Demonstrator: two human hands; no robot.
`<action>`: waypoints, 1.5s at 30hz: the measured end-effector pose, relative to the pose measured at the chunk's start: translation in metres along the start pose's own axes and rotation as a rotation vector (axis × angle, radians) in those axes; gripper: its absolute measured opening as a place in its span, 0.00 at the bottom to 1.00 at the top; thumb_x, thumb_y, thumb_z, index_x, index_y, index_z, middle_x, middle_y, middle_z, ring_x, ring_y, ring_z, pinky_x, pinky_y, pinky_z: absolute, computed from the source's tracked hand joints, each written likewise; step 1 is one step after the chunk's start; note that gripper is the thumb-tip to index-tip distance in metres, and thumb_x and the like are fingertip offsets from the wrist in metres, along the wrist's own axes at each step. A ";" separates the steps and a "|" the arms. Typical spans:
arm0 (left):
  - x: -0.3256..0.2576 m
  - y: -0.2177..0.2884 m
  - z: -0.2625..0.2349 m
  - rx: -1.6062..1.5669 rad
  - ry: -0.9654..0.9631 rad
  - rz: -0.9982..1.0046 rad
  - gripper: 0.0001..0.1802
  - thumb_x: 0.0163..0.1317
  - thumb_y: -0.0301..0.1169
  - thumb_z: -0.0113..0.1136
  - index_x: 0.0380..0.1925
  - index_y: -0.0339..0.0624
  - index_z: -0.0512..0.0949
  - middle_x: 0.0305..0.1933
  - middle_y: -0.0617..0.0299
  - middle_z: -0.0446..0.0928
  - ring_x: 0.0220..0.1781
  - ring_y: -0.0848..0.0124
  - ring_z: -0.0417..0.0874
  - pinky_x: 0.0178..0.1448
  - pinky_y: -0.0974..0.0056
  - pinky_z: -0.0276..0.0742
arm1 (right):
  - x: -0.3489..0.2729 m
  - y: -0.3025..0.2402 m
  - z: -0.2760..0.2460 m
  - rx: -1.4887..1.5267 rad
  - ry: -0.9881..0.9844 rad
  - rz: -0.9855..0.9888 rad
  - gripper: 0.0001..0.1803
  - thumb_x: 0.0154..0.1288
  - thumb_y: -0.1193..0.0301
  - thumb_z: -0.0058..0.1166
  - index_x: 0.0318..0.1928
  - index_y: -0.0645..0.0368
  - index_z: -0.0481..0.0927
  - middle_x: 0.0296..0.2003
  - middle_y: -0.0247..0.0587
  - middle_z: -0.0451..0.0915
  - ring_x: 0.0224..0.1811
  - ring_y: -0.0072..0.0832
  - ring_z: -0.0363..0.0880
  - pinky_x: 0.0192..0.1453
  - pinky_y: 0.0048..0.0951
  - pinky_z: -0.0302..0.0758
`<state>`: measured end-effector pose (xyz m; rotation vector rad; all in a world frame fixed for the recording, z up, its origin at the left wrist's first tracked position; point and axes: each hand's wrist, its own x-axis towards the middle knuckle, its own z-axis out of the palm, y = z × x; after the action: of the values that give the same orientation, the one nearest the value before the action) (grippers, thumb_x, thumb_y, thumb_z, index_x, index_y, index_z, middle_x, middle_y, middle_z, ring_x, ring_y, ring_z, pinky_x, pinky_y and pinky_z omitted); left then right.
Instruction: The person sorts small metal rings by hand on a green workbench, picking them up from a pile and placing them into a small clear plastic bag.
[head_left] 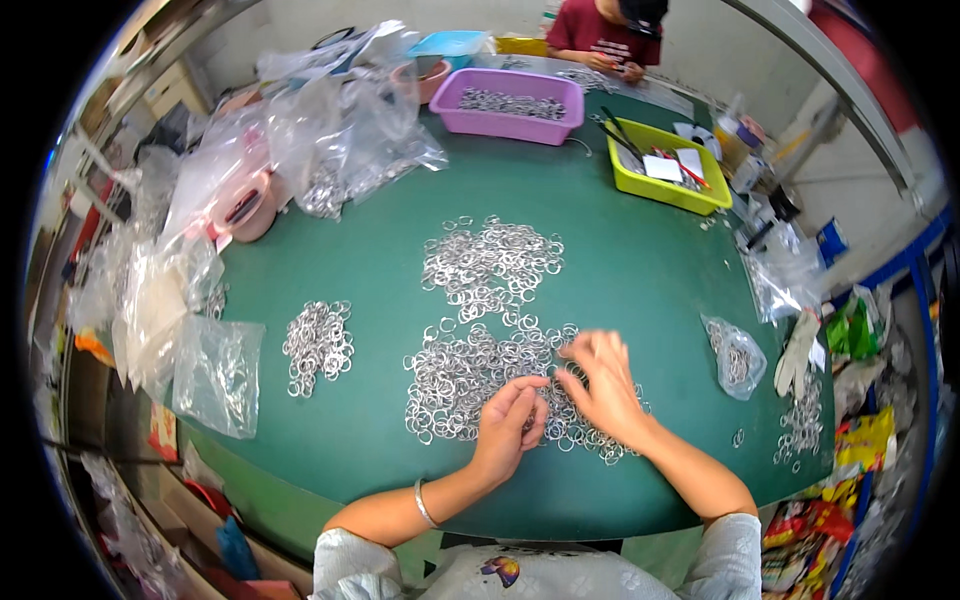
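Many loose silver metal rings lie in a wide pile (455, 385) on the green tabletop in front of me. My left hand (510, 425) is over the right part of this pile, its fingers curled in and the thumb against the index finger. What it holds is mostly hidden inside the fingers. Just to its right, my right hand (605, 385) reaches over the pile's right edge, with thumb and index finger apart and the fingers bent. Farther off, a second ring pile (495, 255) touches the near one. A smaller ring heap (318, 345) sits to the left.
A purple basin (455, 120) of rings and a yellow-green basket (640, 188) with tools stand at the back. Clear plastic bags (215, 375) crowd the left side. On the right are a small bag of rings (738, 362) and a glove (797, 355). Another person (610, 40) works across the table.
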<state>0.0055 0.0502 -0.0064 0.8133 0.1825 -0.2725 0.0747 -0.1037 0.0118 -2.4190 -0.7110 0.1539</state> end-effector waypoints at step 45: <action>0.001 -0.007 0.000 0.369 -0.197 -0.265 0.09 0.63 0.30 0.48 0.38 0.39 0.74 0.13 0.74 0.59 0.15 0.85 0.54 0.18 0.76 0.47 | -0.030 0.021 -0.021 0.106 0.274 0.181 0.06 0.49 0.75 0.58 0.28 0.65 0.75 0.27 0.39 0.75 0.32 0.35 0.71 0.43 0.31 0.64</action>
<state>0.0042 0.0455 -0.0113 1.1222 0.0530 -0.6466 0.0647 -0.1444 0.0151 -2.3393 -0.3519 -0.0661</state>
